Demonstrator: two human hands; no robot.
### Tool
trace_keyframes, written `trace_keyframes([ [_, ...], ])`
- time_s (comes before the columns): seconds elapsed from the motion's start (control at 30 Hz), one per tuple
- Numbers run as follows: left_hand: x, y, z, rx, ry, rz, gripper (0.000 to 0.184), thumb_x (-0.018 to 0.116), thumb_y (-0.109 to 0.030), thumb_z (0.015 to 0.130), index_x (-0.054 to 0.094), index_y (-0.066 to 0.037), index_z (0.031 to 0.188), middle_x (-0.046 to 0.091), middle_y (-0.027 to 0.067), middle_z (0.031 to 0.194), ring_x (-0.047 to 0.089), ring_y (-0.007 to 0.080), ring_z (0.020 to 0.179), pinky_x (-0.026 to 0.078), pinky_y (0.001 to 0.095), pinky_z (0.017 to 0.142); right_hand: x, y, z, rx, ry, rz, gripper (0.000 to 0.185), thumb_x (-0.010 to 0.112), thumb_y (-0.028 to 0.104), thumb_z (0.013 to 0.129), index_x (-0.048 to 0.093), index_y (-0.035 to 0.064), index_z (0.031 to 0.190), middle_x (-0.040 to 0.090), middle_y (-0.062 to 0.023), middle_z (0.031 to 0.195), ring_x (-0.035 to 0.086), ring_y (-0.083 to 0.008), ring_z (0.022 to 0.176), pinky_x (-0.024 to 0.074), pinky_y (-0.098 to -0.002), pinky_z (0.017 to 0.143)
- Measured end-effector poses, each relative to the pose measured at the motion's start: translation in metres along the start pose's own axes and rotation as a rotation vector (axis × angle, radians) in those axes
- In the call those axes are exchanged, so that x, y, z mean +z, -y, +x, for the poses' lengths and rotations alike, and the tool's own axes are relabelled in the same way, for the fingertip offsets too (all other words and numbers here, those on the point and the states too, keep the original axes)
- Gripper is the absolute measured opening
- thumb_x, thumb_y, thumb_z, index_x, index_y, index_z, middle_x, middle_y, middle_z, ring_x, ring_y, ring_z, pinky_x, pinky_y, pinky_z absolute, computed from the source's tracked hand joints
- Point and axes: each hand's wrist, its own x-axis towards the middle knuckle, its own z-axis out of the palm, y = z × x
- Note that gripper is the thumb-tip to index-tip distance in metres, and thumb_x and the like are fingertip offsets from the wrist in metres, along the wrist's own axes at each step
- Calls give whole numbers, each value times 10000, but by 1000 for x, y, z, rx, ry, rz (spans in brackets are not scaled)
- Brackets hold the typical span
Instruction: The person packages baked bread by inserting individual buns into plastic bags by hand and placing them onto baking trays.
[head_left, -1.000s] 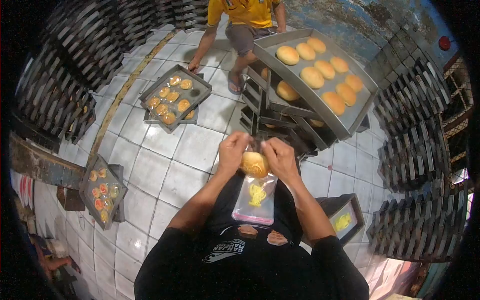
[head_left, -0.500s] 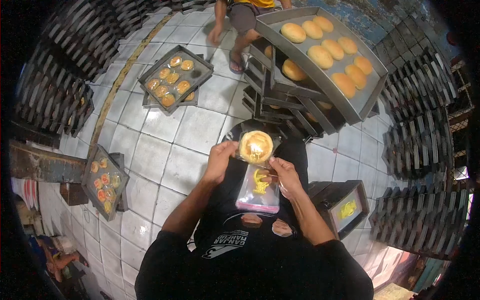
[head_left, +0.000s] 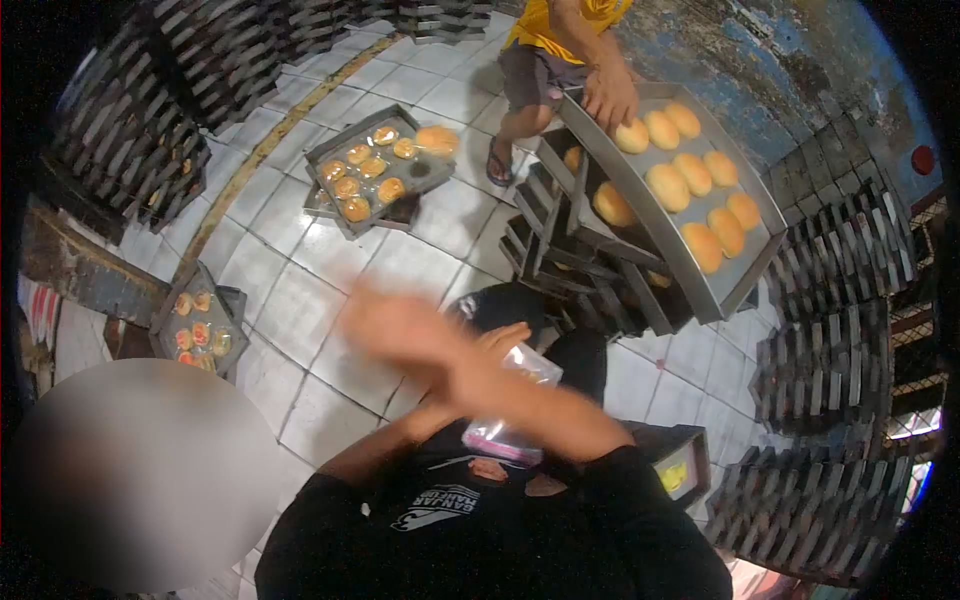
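Note:
My right forearm crosses over my left one. My right hand (head_left: 395,322) is smeared by motion above the floor, left of my lap, and its fingers cannot be made out. Under that forearm, my left hand (head_left: 502,343) shows only partly, its fingers stretched out at the upper end of the clear plastic bags (head_left: 505,440) on my lap. A wrapped bun (head_left: 437,141), slightly blurred, appears over the right corner of the far tray (head_left: 431,178), which holds several wrapped buns (head_left: 372,167).
A co-worker's hand (head_left: 610,96) is at the rim of the top tray (head_left: 640,215) of buns, on a stack at the upper right. Another bun tray (head_left: 228,308) lies left. A box (head_left: 690,445) with yellow contents stands right. A blurred round patch covers the lower left.
The wrapped bun has left my hands and appears over the far tray. My right arm has swung left across my left arm. The co-worker's hand has come to the top tray.

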Motion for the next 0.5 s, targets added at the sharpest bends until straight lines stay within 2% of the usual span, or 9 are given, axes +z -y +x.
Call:
trace_keyframes([
  [0.03, -3, -7, -4, 12, 29, 7, 583, 727, -186, 916, 533, -36, 1445, 459, 207, 1542, 395, 372, 1468, 368, 456, 1188, 26, 4, -33, -393, 44, 167, 505, 637, 426, 967, 613, 8, 1249, 699, -200, 1115, 715, -313, 917, 588, -386, 813],
  [0.13, -4, -9, -21, 58, 45, 386, 497, 715, -151, 891, 627, -37, 1367, 455, 202, 1558, 337, 421, 1497, 347, 515, 1194, 35, 115, -28, 81, 881, 203, 438, 691, 299, 964, 628, 52, 1320, 639, -155, 1283, 643, -280, 1137, 523, -420, 995],
  [0.2, -11, -9, -26, 118, 72, 384, 486, 713, -154, 886, 641, -41, 1353, 446, 196, 1571, 321, 424, 1505, 343, 523, 1197, -7, 97, -52, 190, 586, 411, 426, 717, 294, 950, 633, 50, 1288, 656, -148, 1221, 639, -301, 1107, 515, -448, 989],
  [0.27, -27, -22, -19, 146, 186, 331, 424, 705, -180, 882, 699, -56, 1287, 419, 178, 1605, 298, 421, 1522, 313, 518, 1223, -39, 77, -85, 93, 274, -175, 508, 777, 277, 857, 622, 59, 1289, 659, -153, 1165, 627, -349, 1138, 474, -474, 1028],
  [0.33, -2, 5, -25, 354, 31, 300, 451, 716, -170, 881, 678, -74, 1320, 472, 136, 1578, 369, 369, 1500, 371, 472, 1203, -78, 79, -123, 292, 196, -760, 635, 847, 241, 756, 599, 70, 1316, 603, -141, 1212, 537, -392, 1213, 327, -626, 1098],
  [0.37, -9, -3, -25, 487, 4, 415, 480, 717, -168, 891, 653, -81, 1358, 498, 122, 1561, 406, 342, 1485, 405, 453, 1182, -89, 80, -151, 459, 156, -936, 655, 861, 208, 737, 590, 77, 1318, 599, -136, 1221, 527, -399, 1225, 272, -671, 1141],
  [0.4, -10, -16, -25, 494, 16, 406, 480, 717, -168, 891, 653, -81, 1358, 498, 122, 1561, 406, 342, 1485, 405, 453, 1182, -97, 84, -178, 577, 133, -999, 601, 856, 175, 740, 610, 78, 1280, 596, -127, 1231, 522, -373, 1236, 229, -691, 1167],
  [0.47, -3, -40, -24, 195, 3, -103, 398, 705, -164, 945, 668, -76, 1331, 599, 123, 1452, 528, 299, 1395, 466, 405, 1123, -124, 82, -230, 616, 208, -845, 498, 843, 165, 783, 639, 54, 1223, 634, -151, 1086, 617, -338, 1057, 380, -584, 1122],
  [0.5, -1, -42, -20, 222, 52, -113, 398, 705, -164, 945, 668, -76, 1331, 599, 123, 1452, 528, 299, 1395, 466, 405, 1123, -131, 84, -245, 627, 207, -694, 464, 834, 177, 811, 644, 42, 1212, 644, -163, 1027, 645, -334, 978, 439, -530, 1100],
])
